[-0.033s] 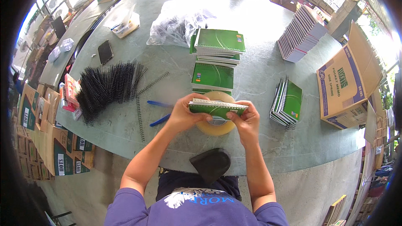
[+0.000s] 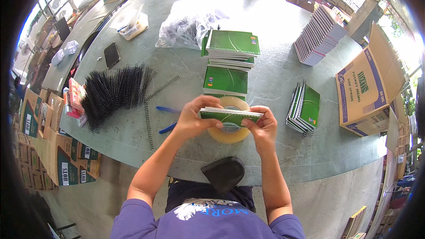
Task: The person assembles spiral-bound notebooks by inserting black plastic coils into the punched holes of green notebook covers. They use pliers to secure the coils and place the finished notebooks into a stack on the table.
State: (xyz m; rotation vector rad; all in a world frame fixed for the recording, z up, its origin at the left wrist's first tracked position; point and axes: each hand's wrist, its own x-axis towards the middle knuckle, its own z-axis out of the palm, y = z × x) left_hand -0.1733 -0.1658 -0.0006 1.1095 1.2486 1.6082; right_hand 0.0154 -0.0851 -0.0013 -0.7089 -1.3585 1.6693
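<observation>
A thin green-covered notebook (image 2: 230,116) is held edge-on between both my hands, just above a wide roll of tan tape (image 2: 229,137) lying flat on the grey-green table (image 2: 274,79). My left hand (image 2: 195,118) grips the notebook's left end and my right hand (image 2: 264,126) pinches its right end. Behind the tape lies another green notebook (image 2: 226,80), and farther back a stack of green notebooks (image 2: 231,46). A loose black wire spiral (image 2: 148,121) lies left of my hands.
A pile of black spirals (image 2: 113,93) lies at the left, with two blue tools (image 2: 168,118) beside it. Bound notebooks (image 2: 304,107), an open cardboard box (image 2: 367,93) and a fanned stack (image 2: 318,35) are on the right. A plastic bag (image 2: 186,26), a phone (image 2: 111,54) and a black pouch (image 2: 223,172) are also there.
</observation>
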